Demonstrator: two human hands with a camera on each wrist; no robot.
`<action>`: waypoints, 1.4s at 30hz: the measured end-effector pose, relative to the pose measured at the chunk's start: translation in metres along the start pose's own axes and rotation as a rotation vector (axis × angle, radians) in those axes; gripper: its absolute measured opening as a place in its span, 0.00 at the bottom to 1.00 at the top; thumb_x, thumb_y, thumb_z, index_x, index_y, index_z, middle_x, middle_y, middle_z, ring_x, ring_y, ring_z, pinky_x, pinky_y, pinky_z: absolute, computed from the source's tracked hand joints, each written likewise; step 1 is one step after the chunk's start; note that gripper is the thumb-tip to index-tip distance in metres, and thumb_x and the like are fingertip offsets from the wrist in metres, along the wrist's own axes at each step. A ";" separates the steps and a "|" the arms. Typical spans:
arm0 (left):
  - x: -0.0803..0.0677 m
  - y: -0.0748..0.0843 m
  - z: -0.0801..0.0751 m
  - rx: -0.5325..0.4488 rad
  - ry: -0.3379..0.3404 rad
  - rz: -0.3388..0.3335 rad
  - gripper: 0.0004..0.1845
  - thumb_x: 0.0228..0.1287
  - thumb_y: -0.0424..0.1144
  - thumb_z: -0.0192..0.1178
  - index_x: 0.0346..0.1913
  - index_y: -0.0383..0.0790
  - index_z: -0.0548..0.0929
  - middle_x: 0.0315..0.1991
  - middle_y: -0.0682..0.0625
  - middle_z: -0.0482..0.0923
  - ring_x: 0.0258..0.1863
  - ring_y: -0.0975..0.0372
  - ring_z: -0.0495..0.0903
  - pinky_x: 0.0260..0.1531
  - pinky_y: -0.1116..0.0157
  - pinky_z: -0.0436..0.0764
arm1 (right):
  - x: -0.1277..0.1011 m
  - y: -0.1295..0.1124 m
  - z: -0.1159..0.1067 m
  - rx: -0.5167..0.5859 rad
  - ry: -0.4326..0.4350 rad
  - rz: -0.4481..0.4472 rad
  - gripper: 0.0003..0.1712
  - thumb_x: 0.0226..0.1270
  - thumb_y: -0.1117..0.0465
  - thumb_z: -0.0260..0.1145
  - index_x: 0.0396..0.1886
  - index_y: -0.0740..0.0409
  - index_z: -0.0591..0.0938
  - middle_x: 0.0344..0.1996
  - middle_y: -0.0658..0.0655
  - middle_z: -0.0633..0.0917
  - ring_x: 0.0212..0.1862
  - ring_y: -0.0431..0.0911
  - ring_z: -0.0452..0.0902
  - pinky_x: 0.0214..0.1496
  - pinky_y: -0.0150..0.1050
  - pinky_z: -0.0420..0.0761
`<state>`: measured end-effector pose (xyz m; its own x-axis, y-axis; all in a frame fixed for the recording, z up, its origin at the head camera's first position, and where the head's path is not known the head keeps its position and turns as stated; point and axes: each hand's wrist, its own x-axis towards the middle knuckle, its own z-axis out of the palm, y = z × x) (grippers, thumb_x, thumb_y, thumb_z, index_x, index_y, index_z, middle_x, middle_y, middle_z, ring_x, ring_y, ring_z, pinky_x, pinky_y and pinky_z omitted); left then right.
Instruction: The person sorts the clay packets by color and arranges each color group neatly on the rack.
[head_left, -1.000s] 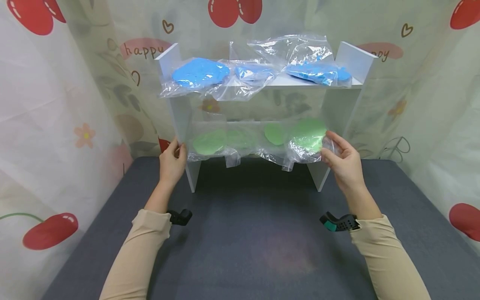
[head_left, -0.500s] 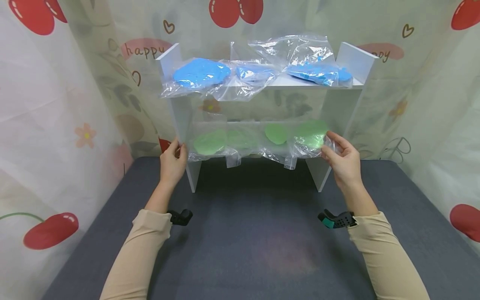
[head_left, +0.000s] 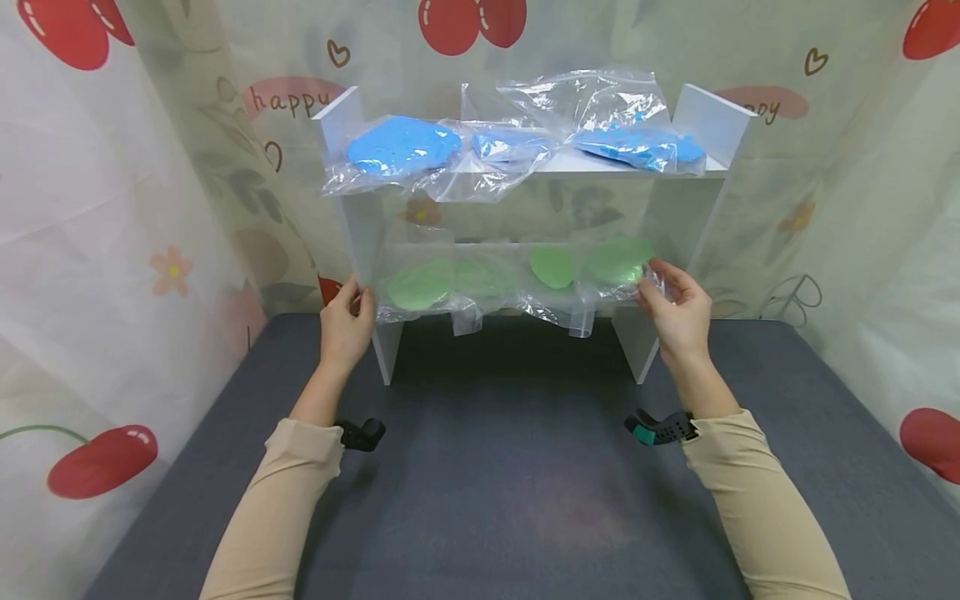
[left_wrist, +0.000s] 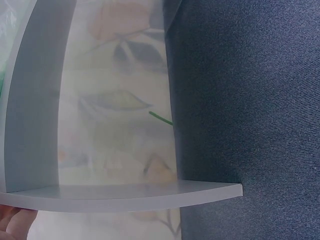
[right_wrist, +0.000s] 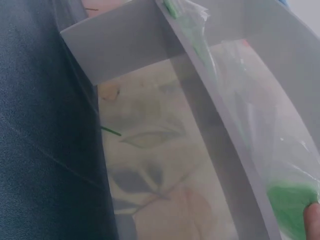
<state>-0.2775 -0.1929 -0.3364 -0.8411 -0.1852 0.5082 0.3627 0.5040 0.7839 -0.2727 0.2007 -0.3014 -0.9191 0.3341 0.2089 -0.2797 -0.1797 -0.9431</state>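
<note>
A white two-tier shelf (head_left: 360, 242) stands at the back of the table. My left hand (head_left: 345, 329) grips the front edge of its left side panel; the fingers (left_wrist: 20, 222) show at the corner in the left wrist view. On the lower tier lie several clear plastic bags with flat green contents, such as the left bag (head_left: 420, 285). My right hand (head_left: 678, 312) pinches the loose edge of the rightmost bag (head_left: 618, 260) between thumb and fingers. In the right wrist view one fingertip (right_wrist: 312, 222) touches this bag by its green patch (right_wrist: 287, 202).
Across the upper tier lie clear bags with blue contents, including a left blue bag (head_left: 405, 146) and a right blue bag (head_left: 637, 148). Bag corners (head_left: 467, 321) hang over the lower tier's front edge. A dark cloth (head_left: 510, 467) covers the table. Patterned curtains (head_left: 150, 208) surround it.
My right hand has shifted slightly left and inward with the rightmost bag's edge, and that bag's green part now lies flatter on the lower tier. The left hand keeps its place.
</note>
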 end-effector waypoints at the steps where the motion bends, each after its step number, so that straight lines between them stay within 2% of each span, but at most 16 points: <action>1: 0.000 0.000 0.000 0.000 -0.001 -0.001 0.20 0.71 0.36 0.47 0.63 0.39 0.72 0.57 0.37 0.76 0.56 0.46 0.77 0.52 0.51 0.78 | 0.000 0.001 0.001 -0.009 0.010 0.002 0.20 0.60 0.73 0.61 0.53 0.65 0.78 0.43 0.50 0.78 0.30 0.33 0.78 0.32 0.21 0.80; 3: 0.000 0.000 0.000 -0.002 -0.002 -0.003 0.20 0.71 0.36 0.46 0.63 0.39 0.72 0.57 0.37 0.75 0.56 0.46 0.77 0.52 0.51 0.78 | 0.000 0.002 0.001 -0.038 0.012 0.009 0.21 0.59 0.72 0.62 0.55 0.64 0.77 0.48 0.55 0.78 0.33 0.33 0.78 0.33 0.21 0.79; 6: 0.000 0.000 0.001 -0.002 -0.002 -0.004 0.20 0.71 0.36 0.46 0.64 0.40 0.71 0.57 0.37 0.75 0.56 0.46 0.77 0.51 0.51 0.78 | 0.000 0.004 0.000 -0.164 -0.023 -0.010 0.26 0.60 0.69 0.63 0.60 0.64 0.74 0.59 0.60 0.75 0.50 0.40 0.78 0.38 0.19 0.78; 8: 0.000 0.000 0.001 -0.002 0.000 -0.002 0.21 0.71 0.37 0.46 0.64 0.40 0.71 0.58 0.37 0.75 0.56 0.46 0.77 0.51 0.51 0.79 | -0.001 0.005 -0.002 -0.273 -0.054 -0.040 0.29 0.60 0.66 0.63 0.63 0.63 0.71 0.65 0.61 0.71 0.60 0.44 0.72 0.40 0.17 0.75; 10: 0.000 0.000 0.001 -0.001 0.002 -0.001 0.21 0.71 0.37 0.46 0.64 0.41 0.71 0.57 0.37 0.76 0.55 0.46 0.78 0.51 0.51 0.79 | -0.001 0.007 -0.004 -0.386 -0.069 -0.082 0.31 0.61 0.64 0.64 0.65 0.62 0.70 0.66 0.60 0.70 0.66 0.49 0.66 0.41 0.15 0.73; 14: 0.000 0.000 0.001 -0.002 0.003 -0.002 0.21 0.70 0.37 0.47 0.65 0.42 0.70 0.58 0.37 0.75 0.55 0.46 0.78 0.51 0.51 0.79 | 0.000 0.011 -0.007 -0.507 -0.045 -0.146 0.30 0.59 0.63 0.65 0.63 0.59 0.72 0.63 0.60 0.73 0.61 0.52 0.70 0.36 0.14 0.72; 16: 0.000 0.000 0.001 -0.003 0.002 -0.002 0.21 0.71 0.37 0.47 0.65 0.42 0.71 0.58 0.37 0.75 0.55 0.47 0.78 0.51 0.52 0.79 | 0.001 0.013 -0.008 -0.546 -0.025 -0.171 0.29 0.58 0.62 0.66 0.62 0.59 0.74 0.62 0.60 0.74 0.59 0.51 0.72 0.34 0.13 0.71; 20: 0.000 0.000 0.000 -0.004 0.000 -0.001 0.21 0.71 0.36 0.47 0.64 0.40 0.71 0.57 0.37 0.75 0.55 0.46 0.77 0.51 0.51 0.79 | 0.001 0.016 -0.009 -0.597 0.016 -0.189 0.29 0.57 0.58 0.68 0.59 0.59 0.75 0.60 0.58 0.75 0.44 0.38 0.77 0.30 0.15 0.71; 24: 0.000 0.002 0.000 -0.004 0.002 -0.005 0.21 0.70 0.37 0.47 0.64 0.41 0.71 0.57 0.37 0.76 0.55 0.46 0.77 0.51 0.51 0.79 | -0.001 0.018 -0.009 -0.571 0.045 -0.173 0.29 0.56 0.57 0.69 0.59 0.58 0.75 0.57 0.59 0.76 0.28 0.27 0.72 0.29 0.17 0.72; 30: -0.001 0.002 0.000 0.002 0.002 -0.014 0.21 0.71 0.37 0.47 0.65 0.42 0.71 0.57 0.37 0.76 0.55 0.46 0.77 0.50 0.51 0.79 | -0.005 0.019 -0.012 -0.487 0.070 -0.145 0.29 0.56 0.60 0.68 0.60 0.58 0.74 0.53 0.60 0.75 0.29 0.26 0.73 0.30 0.17 0.73; 37: 0.000 0.000 0.000 0.007 0.004 -0.005 0.20 0.70 0.36 0.47 0.64 0.41 0.72 0.57 0.36 0.76 0.55 0.46 0.78 0.49 0.50 0.79 | -0.010 0.018 -0.016 -0.472 0.069 -0.124 0.29 0.58 0.58 0.67 0.60 0.58 0.74 0.51 0.52 0.73 0.31 0.25 0.75 0.32 0.17 0.74; 42: 0.001 0.001 -0.002 -0.001 -0.021 -0.009 0.21 0.70 0.36 0.47 0.64 0.41 0.71 0.57 0.36 0.76 0.56 0.46 0.77 0.50 0.51 0.79 | -0.013 0.018 -0.021 -0.451 0.059 -0.151 0.26 0.62 0.58 0.64 0.59 0.60 0.74 0.46 0.47 0.71 0.28 0.25 0.76 0.31 0.18 0.77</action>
<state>-0.2778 -0.1942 -0.3346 -0.8525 -0.1723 0.4935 0.3552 0.5017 0.7888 -0.2605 0.2130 -0.3269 -0.8565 0.3799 0.3494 -0.2483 0.2901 -0.9242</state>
